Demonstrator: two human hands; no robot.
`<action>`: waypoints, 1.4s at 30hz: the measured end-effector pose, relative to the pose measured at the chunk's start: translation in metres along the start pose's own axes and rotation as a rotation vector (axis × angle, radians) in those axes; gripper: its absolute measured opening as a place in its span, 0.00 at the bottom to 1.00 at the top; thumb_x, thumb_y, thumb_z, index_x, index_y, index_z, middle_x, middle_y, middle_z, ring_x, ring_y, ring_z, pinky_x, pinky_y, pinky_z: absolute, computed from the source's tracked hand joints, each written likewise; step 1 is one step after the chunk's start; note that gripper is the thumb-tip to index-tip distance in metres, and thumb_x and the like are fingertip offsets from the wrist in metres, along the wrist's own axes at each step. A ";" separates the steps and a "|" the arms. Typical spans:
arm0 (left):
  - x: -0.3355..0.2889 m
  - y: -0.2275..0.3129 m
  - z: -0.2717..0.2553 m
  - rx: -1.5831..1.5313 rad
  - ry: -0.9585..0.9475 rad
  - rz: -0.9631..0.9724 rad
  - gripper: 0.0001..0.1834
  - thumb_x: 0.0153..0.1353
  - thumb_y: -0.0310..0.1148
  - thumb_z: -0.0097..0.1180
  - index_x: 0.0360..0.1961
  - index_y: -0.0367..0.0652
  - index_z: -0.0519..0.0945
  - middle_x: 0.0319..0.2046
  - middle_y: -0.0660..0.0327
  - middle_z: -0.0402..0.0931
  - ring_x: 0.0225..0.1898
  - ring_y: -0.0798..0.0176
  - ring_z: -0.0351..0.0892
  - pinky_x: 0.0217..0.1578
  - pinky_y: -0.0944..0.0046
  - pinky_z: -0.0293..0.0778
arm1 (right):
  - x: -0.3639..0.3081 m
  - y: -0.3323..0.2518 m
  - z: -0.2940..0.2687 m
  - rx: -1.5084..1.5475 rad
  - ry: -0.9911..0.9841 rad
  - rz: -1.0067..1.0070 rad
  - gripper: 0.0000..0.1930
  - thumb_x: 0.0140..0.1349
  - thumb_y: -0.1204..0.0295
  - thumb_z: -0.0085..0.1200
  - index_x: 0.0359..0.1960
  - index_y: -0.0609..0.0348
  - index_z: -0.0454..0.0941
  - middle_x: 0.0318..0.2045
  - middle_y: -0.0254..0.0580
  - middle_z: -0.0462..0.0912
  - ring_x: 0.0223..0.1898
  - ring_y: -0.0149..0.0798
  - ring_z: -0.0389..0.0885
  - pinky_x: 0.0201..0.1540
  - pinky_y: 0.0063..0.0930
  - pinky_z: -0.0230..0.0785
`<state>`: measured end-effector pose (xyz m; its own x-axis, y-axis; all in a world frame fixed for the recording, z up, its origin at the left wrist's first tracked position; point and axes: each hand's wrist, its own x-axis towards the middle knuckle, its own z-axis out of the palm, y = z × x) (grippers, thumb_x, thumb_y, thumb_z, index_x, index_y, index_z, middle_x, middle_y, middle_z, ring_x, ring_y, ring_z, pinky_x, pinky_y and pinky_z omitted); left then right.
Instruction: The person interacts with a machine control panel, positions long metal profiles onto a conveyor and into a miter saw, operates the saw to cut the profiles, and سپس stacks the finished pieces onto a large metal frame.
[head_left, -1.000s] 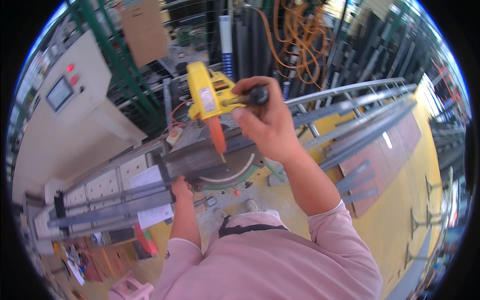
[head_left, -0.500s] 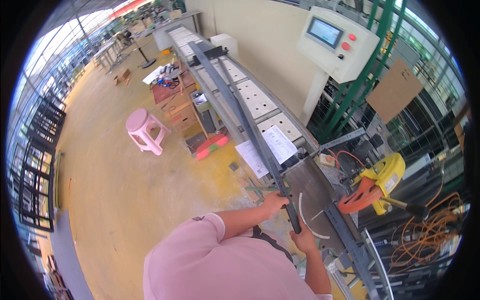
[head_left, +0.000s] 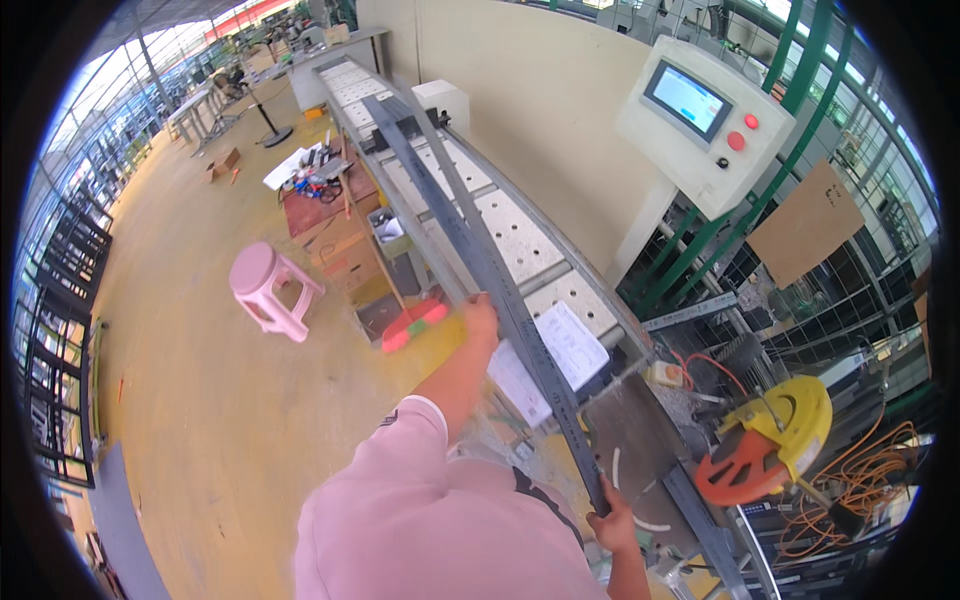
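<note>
While right hand grips dark metal bar near its close end, left hand at bar's edge farther up, grip unclear, yellow saw to the right.

Your long dark-grey metal bar partly hides the white printed paper, whose writing is too small to read.

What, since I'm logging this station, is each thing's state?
Bar: held
Right hand: gripping bar's near end
Left hand: at bar's edge, grip unclear
Papers: partly under bar
Saw: unheld, seemingly raised
Screen: lit
Stool: upright, unoccupied
Orange cord: loosely coiled
</note>
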<state>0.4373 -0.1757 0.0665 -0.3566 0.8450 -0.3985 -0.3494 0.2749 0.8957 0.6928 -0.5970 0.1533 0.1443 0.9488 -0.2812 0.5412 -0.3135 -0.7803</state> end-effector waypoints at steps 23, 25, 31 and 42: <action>0.156 0.095 -0.023 -0.629 -0.326 -0.479 0.26 0.73 0.53 0.38 0.57 0.46 0.75 0.49 0.56 0.78 0.50 0.54 0.77 0.51 0.50 0.74 | 0.189 -0.218 0.024 -0.091 0.024 -0.005 0.38 0.44 0.73 0.72 0.62 0.59 0.73 0.55 0.51 0.78 0.56 0.45 0.78 0.59 0.32 0.67; 0.184 0.080 -0.038 -0.992 -0.949 -0.363 0.27 0.72 0.55 0.36 0.55 0.46 0.75 0.48 0.55 0.79 0.51 0.54 0.77 0.52 0.51 0.73 | 0.182 -0.223 0.036 -0.081 0.005 0.002 0.38 0.43 0.72 0.72 0.61 0.59 0.73 0.56 0.51 0.78 0.57 0.46 0.77 0.59 0.32 0.67; 0.167 0.104 -0.025 -1.134 -0.910 -0.430 0.27 0.65 0.58 0.44 0.51 0.50 0.78 0.51 0.55 0.78 0.55 0.50 0.75 0.55 0.47 0.72 | 0.157 -0.226 0.066 -0.429 0.059 -0.130 0.40 0.45 0.54 0.71 0.62 0.49 0.74 0.55 0.58 0.76 0.57 0.60 0.73 0.61 0.46 0.65; 0.126 0.125 -0.060 -1.155 -0.936 -0.356 0.20 0.69 0.40 0.45 0.55 0.40 0.73 0.38 0.57 0.72 0.38 0.59 0.70 0.46 0.58 0.69 | 0.132 -0.225 0.089 -0.370 0.016 -0.083 0.43 0.47 0.48 0.68 0.65 0.50 0.68 0.58 0.48 0.72 0.54 0.53 0.76 0.55 0.41 0.71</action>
<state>0.2964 -0.0624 0.1165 0.3926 0.9134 0.1077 -0.9169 0.3979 -0.0321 0.5164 -0.4051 0.2415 0.0985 0.9719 -0.2140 0.8137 -0.2024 -0.5448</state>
